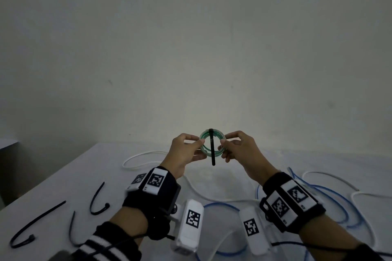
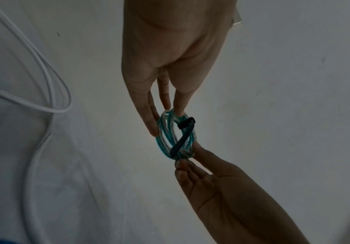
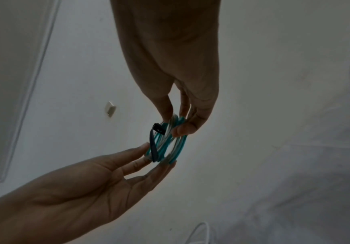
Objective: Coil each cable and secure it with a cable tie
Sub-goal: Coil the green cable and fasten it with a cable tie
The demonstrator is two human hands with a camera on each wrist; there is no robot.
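Note:
A small coil of green cable (image 1: 204,134) is held up above the white table (image 1: 63,178), in front of the wall. A black cable tie (image 1: 212,150) is looped round the top of the coil, and its tail hangs straight down across the ring. My left hand (image 1: 201,147) pinches the coil's left side between thumb and fingers. My right hand (image 1: 223,148) pinches its right side. The left wrist view shows the coil (image 2: 163,146), the tie (image 2: 180,143) and the left fingertips (image 2: 155,132). In the right wrist view, the right fingertips (image 3: 180,132) clamp the coil (image 3: 180,146) beside the tie (image 3: 153,148).
Three loose black cable ties (image 1: 34,224) (image 1: 96,201) (image 1: 73,229) lie on the table at the left. A white cable (image 1: 135,155) snakes across the middle, and a blue cable (image 1: 339,201) lies uncoiled at the right. The table's left edge runs diagonally.

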